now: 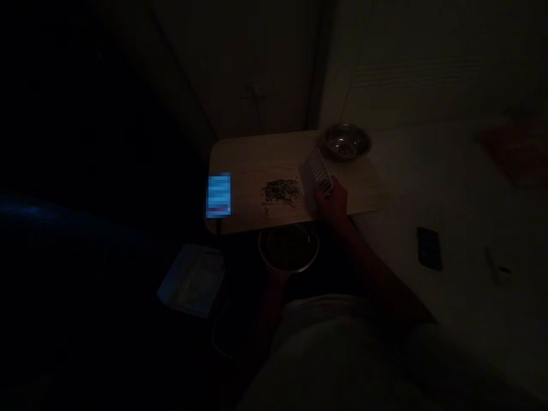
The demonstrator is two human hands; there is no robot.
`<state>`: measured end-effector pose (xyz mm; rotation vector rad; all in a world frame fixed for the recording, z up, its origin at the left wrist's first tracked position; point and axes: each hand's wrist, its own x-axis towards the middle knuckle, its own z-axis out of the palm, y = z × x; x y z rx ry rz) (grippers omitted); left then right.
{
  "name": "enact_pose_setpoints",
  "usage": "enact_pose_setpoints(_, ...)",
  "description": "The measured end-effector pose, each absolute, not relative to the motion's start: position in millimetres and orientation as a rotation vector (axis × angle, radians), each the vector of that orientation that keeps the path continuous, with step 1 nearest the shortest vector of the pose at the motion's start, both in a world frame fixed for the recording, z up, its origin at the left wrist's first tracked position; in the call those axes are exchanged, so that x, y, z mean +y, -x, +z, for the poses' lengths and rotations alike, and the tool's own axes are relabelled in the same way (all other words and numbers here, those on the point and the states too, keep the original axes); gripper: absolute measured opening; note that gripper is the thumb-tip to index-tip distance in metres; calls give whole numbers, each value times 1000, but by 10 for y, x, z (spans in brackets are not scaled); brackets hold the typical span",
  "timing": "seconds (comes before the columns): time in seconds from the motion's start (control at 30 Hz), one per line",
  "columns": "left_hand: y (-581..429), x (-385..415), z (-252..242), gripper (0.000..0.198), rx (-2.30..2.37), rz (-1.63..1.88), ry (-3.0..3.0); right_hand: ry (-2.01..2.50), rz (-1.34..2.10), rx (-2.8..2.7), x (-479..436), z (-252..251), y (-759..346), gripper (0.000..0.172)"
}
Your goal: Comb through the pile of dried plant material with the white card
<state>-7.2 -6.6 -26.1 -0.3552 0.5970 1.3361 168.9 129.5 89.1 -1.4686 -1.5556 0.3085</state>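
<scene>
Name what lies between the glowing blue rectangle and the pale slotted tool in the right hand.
In the head view, a loose scatter of small dark pieces lies there on the pale wooden tabletop, nearer the tool.

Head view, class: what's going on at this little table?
In a dim room, a person's right hand grips a pale slotted tool on a wooden table, just right of a loose scatter of small dark bits. The left hand is at the near rim of a round bowl by the table's near edge; its grip is too dark to tell. A metal bowl stands at the far right corner.
</scene>
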Motion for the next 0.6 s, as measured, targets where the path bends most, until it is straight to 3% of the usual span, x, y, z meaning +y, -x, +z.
enact_pose_setpoints(0.6,50,-43,-246,67,518,1309,337,1375,339,-1809,1322,1011,-1397,10)
